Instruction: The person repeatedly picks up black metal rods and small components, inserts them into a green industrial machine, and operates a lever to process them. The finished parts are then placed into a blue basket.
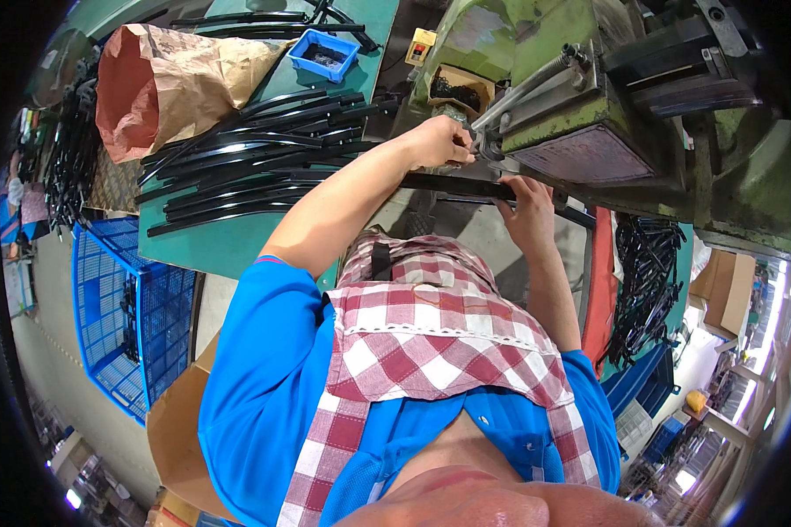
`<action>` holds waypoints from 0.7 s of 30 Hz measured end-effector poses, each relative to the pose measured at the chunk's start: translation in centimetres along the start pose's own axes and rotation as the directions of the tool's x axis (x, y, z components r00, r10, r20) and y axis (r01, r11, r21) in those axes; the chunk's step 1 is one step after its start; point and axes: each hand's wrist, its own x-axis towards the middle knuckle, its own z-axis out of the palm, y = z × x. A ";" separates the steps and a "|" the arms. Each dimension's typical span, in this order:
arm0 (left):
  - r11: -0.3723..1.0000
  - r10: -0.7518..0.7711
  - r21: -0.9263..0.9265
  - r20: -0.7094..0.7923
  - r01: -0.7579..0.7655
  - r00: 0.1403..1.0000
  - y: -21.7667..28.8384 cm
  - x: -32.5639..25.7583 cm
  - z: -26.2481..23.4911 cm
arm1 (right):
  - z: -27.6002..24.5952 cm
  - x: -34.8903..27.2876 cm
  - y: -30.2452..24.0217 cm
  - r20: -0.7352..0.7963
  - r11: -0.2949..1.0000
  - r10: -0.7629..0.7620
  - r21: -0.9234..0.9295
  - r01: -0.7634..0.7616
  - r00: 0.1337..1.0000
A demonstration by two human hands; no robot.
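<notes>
My left hand reaches forward to the front of a green press machine, fingers pinched together at a small metal part by the machine's tooling; the item between the fingertips is too small to make out. My right hand grips a long black metal strip that lies across in front of me under the machine. I wear a blue shirt and a red-and-white checked apron.
A pile of curved black strips lies on the green table to my left, with a brown paper bag and a small blue bin. A blue crate stands lower left. More black strips are heaped at right.
</notes>
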 end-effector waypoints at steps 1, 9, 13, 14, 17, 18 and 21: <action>0.995 -0.029 0.092 -0.014 0.030 0.999 -0.3 -0.1 -0.2 | 0.3 0.1 0.3 -0.026 0.999 -0.047 -0.021 0.046 0.999; 0.803 0.172 0.595 -0.158 -0.045 0.972 -0.3 -2.7 -1.3 | 2.5 2.3 0.5 0.075 0.995 -0.042 0.092 0.035 0.996; 0.790 0.077 0.613 -0.117 0.011 0.990 1.7 -5.8 -1.0 | 4.3 3.8 -0.2 0.006 0.982 -0.188 -0.001 0.188 0.982; 0.798 0.072 0.603 -0.102 0.004 0.992 1.9 -6.3 -1.0 | 4.5 4.0 -0.9 -0.047 0.972 -0.236 -0.025 0.235 0.971; 0.781 0.040 0.624 -0.077 0.017 0.996 3.3 -7.4 -1.2 | 5.1 5.0 -1.3 -0.100 0.950 -0.308 0.017 0.311 0.946; 0.755 0.012 0.654 -0.071 0.038 0.997 3.6 -7.3 -1.3 | 5.2 5.3 -1.3 -0.101 0.944 -0.320 0.050 0.326 0.942; 0.667 -0.089 0.741 -0.023 0.076 0.996 5.1 -6.6 -1.3 | 4.4 5.8 -1.3 -0.211 0.842 -0.510 0.075 0.534 0.834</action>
